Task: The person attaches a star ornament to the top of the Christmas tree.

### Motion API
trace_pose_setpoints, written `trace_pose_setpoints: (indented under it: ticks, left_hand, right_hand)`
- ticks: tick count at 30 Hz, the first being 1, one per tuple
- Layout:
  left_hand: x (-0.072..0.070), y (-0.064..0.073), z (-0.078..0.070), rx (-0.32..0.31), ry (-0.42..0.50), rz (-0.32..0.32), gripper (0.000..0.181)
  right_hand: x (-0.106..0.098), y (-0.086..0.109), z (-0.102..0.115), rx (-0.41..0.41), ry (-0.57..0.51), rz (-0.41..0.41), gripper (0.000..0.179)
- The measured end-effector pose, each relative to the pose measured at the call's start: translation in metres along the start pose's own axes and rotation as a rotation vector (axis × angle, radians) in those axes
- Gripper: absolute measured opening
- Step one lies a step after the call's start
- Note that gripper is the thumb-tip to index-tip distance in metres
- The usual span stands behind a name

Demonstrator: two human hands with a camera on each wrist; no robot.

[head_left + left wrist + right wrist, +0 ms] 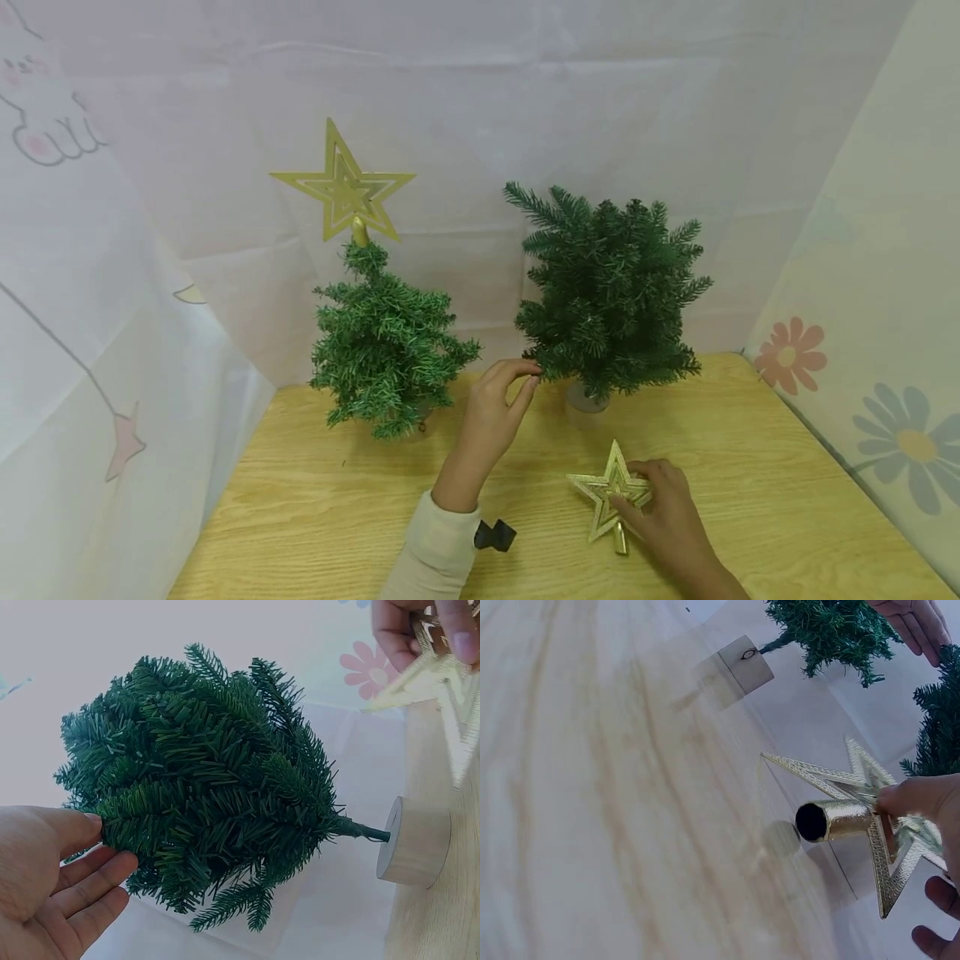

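Pinching a low branch of the dark tree [611,292], seen from the head, is the left hand [491,412]; the right hand [671,517] grips a gold star [617,479] before that tree, covering one point. The lighter tree [386,350] hides most of its own base. From the left wrist, needles mask the index fingertip and the frame crops the star. From the right wrist, thumb pressing star, both trees are cut off.
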State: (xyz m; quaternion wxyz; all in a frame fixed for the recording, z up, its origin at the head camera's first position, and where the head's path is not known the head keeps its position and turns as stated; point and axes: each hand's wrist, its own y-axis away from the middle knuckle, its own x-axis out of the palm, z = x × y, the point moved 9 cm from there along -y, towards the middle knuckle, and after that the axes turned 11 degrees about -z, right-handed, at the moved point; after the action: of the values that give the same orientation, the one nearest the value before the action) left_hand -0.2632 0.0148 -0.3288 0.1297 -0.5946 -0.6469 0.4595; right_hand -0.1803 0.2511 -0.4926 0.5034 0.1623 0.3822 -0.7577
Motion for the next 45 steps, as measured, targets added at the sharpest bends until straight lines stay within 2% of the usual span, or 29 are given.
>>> trace_pose_setpoints:
  ticks: [7, 13, 16, 23, 36, 45]
  left_hand:
    - [-0.003, 0.0, -0.002, 0.009, -0.003, -0.016, 0.017]
    - [-0.002, 0.0, -0.002, 0.003, -0.019, -0.005, 0.017]
    - [-0.002, 0.0, -0.002, 0.0, -0.021, -0.008, 0.017]
    - [-0.002, 0.0, -0.001, 0.007, -0.005, -0.021, 0.017]
    - [-0.001, -0.001, 0.0, -0.009, -0.007, 0.0, 0.017]
    - [-0.001, -0.001, 0.0, 0.006, -0.008, -0.019, 0.015]
  right_hand:
    - [-0.012, -0.001, 0.009, -0.062, -0.062, -0.111, 0.039]
    - [-0.024, 0.002, 0.02, -0.219, -0.14, -0.228, 0.036]
    - [-0.029, 0.002, 0.024, -0.264, -0.182, -0.262, 0.037]
    - [-0.03, 0.002, 0.024, -0.255, -0.254, -0.268, 0.035]
    - [-0.033, 0.0, 0.022, -0.216, -0.286, -0.282, 0.031]
    - [-0.032, 0.002, 0.024, -0.276, -0.315, -0.283, 0.039]
